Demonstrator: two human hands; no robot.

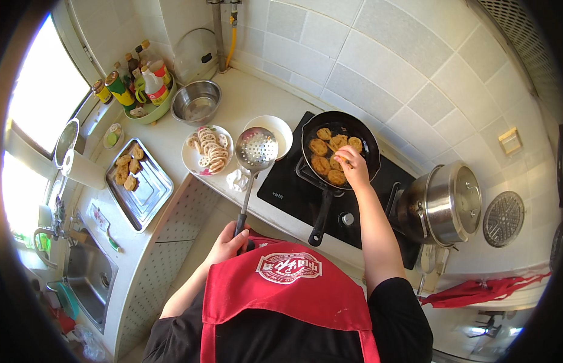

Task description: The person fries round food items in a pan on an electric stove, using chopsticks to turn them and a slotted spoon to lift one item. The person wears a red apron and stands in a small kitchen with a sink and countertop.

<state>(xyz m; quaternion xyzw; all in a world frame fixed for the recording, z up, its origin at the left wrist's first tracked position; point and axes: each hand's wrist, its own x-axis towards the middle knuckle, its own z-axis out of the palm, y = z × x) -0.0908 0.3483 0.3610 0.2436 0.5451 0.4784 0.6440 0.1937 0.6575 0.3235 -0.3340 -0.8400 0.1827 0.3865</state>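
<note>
My left hand (230, 242) grips the dark handle of a perforated metal skimmer (257, 149), its bowl held over the near-left edge of a white bowl (281, 131). My right hand (354, 165) is closed on chopsticks (334, 152), whose tips reach into a black frying pan (375, 174). Several golden-brown fried slices (320, 165) lie in oil in this pan on the gas stove. Left of the skimmer, a plate (189, 159) holds sliced lotus root (209, 149). A rectangular metal tray (152, 204) with several fried pieces (122, 172) rests farther left.
A steel pot (444, 204) stands on the stove's (281, 183) right burner. A steel basin (196, 102) sits behind the plate, beside a green basin (149, 117) of bottles. Crumpled paper (238, 180) lies by the stove. A cleaver (100, 220) is near the sink (88, 281).
</note>
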